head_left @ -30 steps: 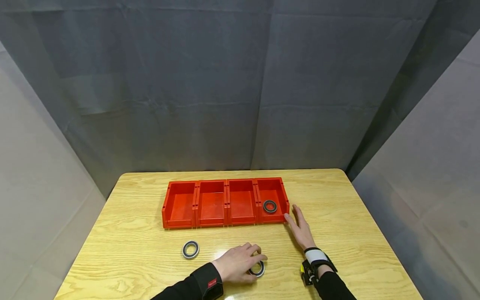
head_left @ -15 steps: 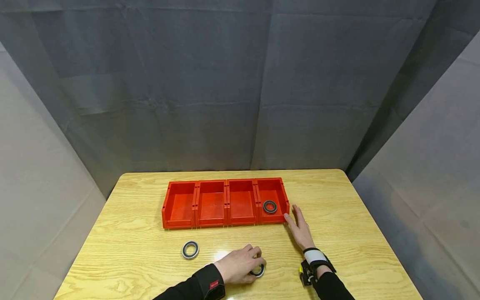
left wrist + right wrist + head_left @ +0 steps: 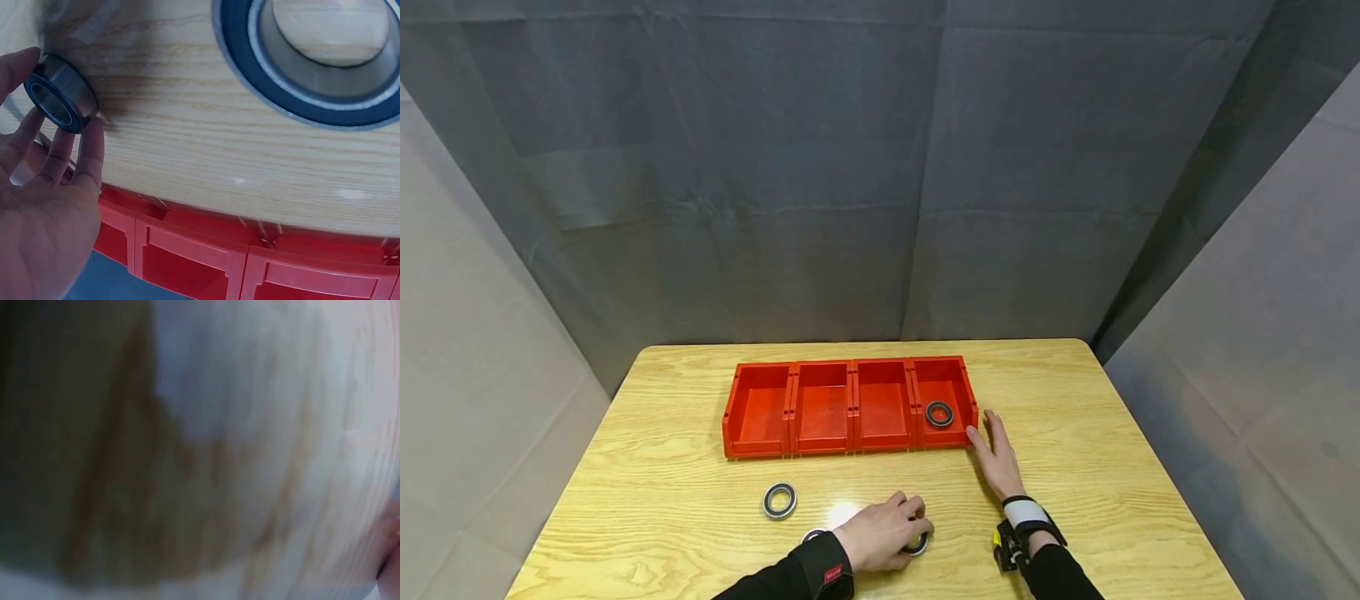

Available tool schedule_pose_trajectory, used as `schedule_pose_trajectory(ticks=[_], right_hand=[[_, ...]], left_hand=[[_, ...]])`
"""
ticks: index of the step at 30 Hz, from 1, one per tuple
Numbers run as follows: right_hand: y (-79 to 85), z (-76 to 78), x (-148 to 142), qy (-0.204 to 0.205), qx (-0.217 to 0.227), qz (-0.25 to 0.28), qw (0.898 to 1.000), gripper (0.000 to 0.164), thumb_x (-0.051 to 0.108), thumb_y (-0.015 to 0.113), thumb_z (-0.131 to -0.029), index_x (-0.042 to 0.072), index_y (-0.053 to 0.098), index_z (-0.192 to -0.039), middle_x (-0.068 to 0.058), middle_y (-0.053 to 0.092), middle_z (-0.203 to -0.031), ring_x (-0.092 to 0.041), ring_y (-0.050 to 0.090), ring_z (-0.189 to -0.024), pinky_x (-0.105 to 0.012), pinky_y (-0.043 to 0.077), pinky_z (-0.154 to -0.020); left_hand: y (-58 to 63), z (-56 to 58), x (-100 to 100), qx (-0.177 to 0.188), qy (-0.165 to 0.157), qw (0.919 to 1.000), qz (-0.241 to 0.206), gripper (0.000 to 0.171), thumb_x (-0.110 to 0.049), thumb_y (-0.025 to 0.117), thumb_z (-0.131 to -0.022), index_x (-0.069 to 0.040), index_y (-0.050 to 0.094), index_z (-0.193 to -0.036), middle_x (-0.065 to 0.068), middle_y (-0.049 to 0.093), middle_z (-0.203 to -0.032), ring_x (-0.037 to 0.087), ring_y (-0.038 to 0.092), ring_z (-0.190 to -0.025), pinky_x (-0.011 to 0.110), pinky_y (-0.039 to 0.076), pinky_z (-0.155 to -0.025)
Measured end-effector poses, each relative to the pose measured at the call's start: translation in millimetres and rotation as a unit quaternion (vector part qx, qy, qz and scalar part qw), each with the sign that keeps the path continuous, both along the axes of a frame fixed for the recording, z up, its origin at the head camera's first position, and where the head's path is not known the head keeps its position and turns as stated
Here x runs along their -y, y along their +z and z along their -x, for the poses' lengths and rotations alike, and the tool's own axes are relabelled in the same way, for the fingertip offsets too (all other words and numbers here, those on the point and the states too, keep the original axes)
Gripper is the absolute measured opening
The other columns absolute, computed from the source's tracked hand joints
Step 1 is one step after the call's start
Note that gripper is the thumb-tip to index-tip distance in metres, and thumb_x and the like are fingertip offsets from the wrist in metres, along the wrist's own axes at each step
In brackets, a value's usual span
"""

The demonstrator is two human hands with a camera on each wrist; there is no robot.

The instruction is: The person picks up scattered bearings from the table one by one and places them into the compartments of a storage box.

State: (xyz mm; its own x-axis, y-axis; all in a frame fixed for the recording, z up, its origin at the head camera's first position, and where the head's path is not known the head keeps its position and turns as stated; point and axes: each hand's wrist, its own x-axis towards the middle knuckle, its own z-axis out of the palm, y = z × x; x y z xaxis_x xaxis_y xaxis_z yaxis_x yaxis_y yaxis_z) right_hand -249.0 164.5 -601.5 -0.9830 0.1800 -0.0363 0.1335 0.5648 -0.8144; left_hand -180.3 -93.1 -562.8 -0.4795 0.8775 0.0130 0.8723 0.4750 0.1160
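Observation:
My left hand [image 3: 883, 533] pinches a ball bearing [image 3: 62, 94] between thumb and fingertips, low over the table. In the left wrist view this bearing is tilted, with a dark seal and steel rim. Another bearing [image 3: 340, 119] looms large there; in the head view it peeks out beside the left cuff. A further bearing [image 3: 767, 502] lies flat to the left. My right hand [image 3: 997, 462] has its fingers extended, thumb at the front right corner of the red bin row [image 3: 853, 408]. The right wrist view is mostly blurred wood grain.
Several red bins stand joined side by side toward the back of the wooden table [image 3: 647, 467]. Inside the rightmost one lies a bearing [image 3: 929, 417]. Grey cloth [image 3: 775, 208] hangs behind, with paler panels on both sides.
My left fingers have closed further round the bearing, covering more of it, and the hand has shifted slightly right. A bearing beside the left cuff has come into view. The right hand stays by the bins.

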Motion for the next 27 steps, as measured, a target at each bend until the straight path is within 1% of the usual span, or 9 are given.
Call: schedule_pose_trajectory(ticks=[4, 10, 15, 18, 24, 27], right_hand=[[1.2, 0.7, 0.1, -0.002, -0.003, -0.001, 1.000, 0.073, 0.044, 0.048, -0.104, 0.003, 0.023, -0.159, -0.026, 0.026, -0.163, -0.042, 0.012, -0.156, -0.058, 0.014, -0.126], [2.4, 1.2, -0.4, 0.000, -0.005, -0.005, 1.000, 0.074, 0.044, 0.048, -0.104, 0.002, 0.023, -0.159, -0.027, 0.027, -0.162, -0.043, 0.012, -0.156, -0.059, 0.014, -0.125], [1.1, 1.0, -1.3, 0.004, 0.001, -0.005, 1.000, 0.074, 0.044, 0.048, -0.104, 0.003, 0.022, -0.160, -0.025, 0.024, -0.165, -0.041, 0.010, -0.157, -0.058, 0.013, -0.126], [0.7, 1.3, -2.0, 0.010, 0.001, -0.005, 1.000, 0.074, 0.043, 0.048, -0.104, 0.002, 0.021, -0.159, -0.026, 0.023, -0.165, -0.042, 0.009, -0.157, -0.058, 0.012, -0.126], [0.5, 2.0, -3.5, 0.022, 0.002, -0.003, 1.000, 0.074, 0.041, 0.049, -0.104, 0.001, 0.020, -0.159, -0.026, 0.022, -0.165, -0.042, 0.008, -0.157, -0.058, 0.012, -0.126], [1.6, 1.1, -4.0, 0.026, 0.006, -0.006, 1.000, 0.075, 0.041, 0.049, -0.104, 0.001, 0.020, -0.159, -0.026, 0.021, -0.165, -0.043, 0.008, -0.156, -0.059, 0.012, -0.126]], left_hand=[[-0.2, -2.2, -0.9, -0.024, 0.001, 0.9997, -0.001, 0.045, -0.039, 0.080, -0.085, -0.030, 0.065, -0.126, -0.007, 0.059, -0.119, 0.007, 0.054, -0.096, 0.013, 0.047, -0.071], [-2.2, -4.0, -2.3, -0.046, -0.001, 0.9989, -0.003, 0.040, -0.039, 0.080, -0.085, -0.032, 0.066, -0.122, -0.006, 0.060, -0.117, 0.008, 0.055, -0.095, 0.014, 0.049, -0.070], [-5.1, -4.5, -3.0, -0.077, -0.003, 0.9970, -0.003, 0.039, -0.043, 0.081, -0.083, -0.034, 0.066, -0.118, -0.007, 0.060, -0.114, 0.007, 0.055, -0.093, 0.013, 0.049, -0.069], [-5.1, -4.1, -2.2, -0.089, -0.003, 0.9961, -0.002, 0.039, -0.044, 0.081, -0.082, -0.034, 0.066, -0.117, -0.007, 0.060, -0.112, 0.007, 0.054, -0.091, 0.013, 0.049, -0.067], [-1.9, -0.2, 0.6, -0.097, 0.005, 0.9952, -0.014, 0.036, -0.038, 0.079, -0.083, -0.030, 0.067, -0.116, -0.006, 0.060, -0.109, 0.008, 0.054, -0.089, 0.012, 0.047, -0.064], [1.5, 2.6, 1.9, -0.087, 0.011, 0.9960, -0.019, 0.033, -0.035, 0.077, -0.086, -0.028, 0.067, -0.117, -0.004, 0.061, -0.110, 0.009, 0.054, -0.091, 0.013, 0.047, -0.063]])
